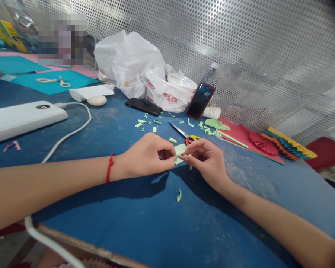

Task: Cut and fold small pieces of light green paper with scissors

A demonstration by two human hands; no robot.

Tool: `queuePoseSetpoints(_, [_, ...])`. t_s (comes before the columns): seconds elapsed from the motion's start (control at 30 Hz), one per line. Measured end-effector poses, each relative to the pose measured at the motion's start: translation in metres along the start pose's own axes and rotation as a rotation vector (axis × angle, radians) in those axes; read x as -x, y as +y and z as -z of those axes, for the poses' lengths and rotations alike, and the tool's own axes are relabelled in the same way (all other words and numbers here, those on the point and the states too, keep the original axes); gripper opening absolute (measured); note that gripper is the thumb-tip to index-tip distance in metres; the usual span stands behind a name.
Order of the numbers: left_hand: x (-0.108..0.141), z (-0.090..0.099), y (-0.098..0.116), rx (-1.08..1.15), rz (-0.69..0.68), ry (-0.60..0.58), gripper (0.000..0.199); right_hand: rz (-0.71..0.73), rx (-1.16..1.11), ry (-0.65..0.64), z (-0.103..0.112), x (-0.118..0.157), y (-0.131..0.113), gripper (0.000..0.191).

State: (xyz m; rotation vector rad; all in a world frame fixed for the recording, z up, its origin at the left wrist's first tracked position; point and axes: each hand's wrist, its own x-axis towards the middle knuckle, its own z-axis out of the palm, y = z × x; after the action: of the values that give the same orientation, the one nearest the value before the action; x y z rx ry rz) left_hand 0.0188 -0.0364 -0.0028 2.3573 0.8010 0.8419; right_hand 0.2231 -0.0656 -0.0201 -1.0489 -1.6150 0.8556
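Lying directly between both hands (146,155) (207,158), within their pinch, pale-green paper (178,155)

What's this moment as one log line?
left hand: pinching small pale green paper piece | right hand: pinching same piece | beyond: red and yellow handled metal scissors

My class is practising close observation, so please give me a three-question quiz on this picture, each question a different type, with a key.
1. Multiple choice: what do the left hand and right hand hold between them?
A) a white cable
B) light-green paper
C) a black phone

2. True or false: the white-handled scissors lie on a bright-blue paper sheet.

3. Fill in the missing word: the bracelet worn by this person is coloured ____.

Key: 1. B; 2. true; 3. red
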Motion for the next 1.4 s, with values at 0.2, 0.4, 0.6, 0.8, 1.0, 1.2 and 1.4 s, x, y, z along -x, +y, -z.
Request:
queuePoseSetpoints(0.2, [0.0, 0.001, 0.002, 0.068, 0.029, -0.019, 0.013, -0.04, -0.074, -0.023, 0.0, -0.001, 0.001, 0.029])
queuePoseSetpoints(0.4, [-0.001, 0.005, 0.007, 0.24, 0.081, -0.078, 0.011, -0.146, -0.322, -0.044, -0.002, 0.0, 0.002, 0.038])
queuePoseSetpoints(0.6, [-0.002, -0.001, 0.004, 0.232, 0.098, -0.09, 0.014, -0.141, -0.336, -0.045, -0.003, 0.002, 0.0, 0.038])
queuePoseSetpoints(0.8, [-0.002, 0.0, 0.002, 0.291, 0.123, -0.141, 0.02, -0.133, -0.334, -0.059, -0.004, 0.001, 0.0, 0.043])
queuePoseSetpoints(1.0, [-0.002, -0.001, -0.003, 0.506, 0.234, -0.199, 0.018, -0.099, -0.292, -0.07, -0.004, 0.002, 0.0, 0.046])
queuePoseSetpoints(1.2, [-0.003, -0.003, -0.003, 0.562, 0.267, -0.225, 0.015, -0.009, -0.131, -0.054, -0.004, 0.007, -0.002, 0.04])
queuePoseSetpoints(1.4, [0.0, 0.0, 0.0, 0.426, 0.205, -0.193, 0.019, 0.17, 0.045, -0.044, -0.005, 0.012, -0.006, 0.03])
